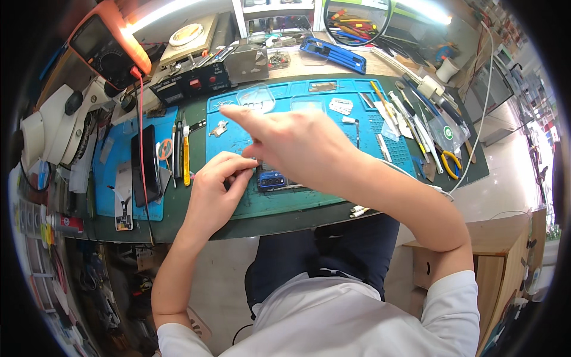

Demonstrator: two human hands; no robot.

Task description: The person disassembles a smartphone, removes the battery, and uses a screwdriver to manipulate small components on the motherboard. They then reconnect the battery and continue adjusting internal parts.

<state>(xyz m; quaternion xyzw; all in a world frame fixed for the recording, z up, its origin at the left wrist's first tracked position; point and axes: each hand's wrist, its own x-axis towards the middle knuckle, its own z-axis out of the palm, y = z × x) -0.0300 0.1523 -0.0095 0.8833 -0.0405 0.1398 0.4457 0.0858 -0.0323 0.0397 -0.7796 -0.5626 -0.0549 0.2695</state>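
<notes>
On the blue work mat (238, 205), a phone body with a blue camera panel (272, 181) lies partly under my right hand. My left hand (217, 187) rests at its left edge, thumb and fingertips pinched together. Whatever sits in that pinch is too small to make out. Above the phone reaches my right hand (297, 140), its index finger stretched to the left. Its other fingers curl down close to my left fingertips, and what they grip is hidden. Small metal parts (219, 128) lie just beyond my left hand, with a clear plastic dish (257, 98) behind them.
A black phone (146, 169) lies at left beside a yellow-handled tool (186, 157). An orange multimeter (107, 50) and white microscope (53, 122) stand farther left. Tweezers and pens (416, 122) crowd the right, near yellow pliers (452, 165). Behind sits a blue holder (333, 55).
</notes>
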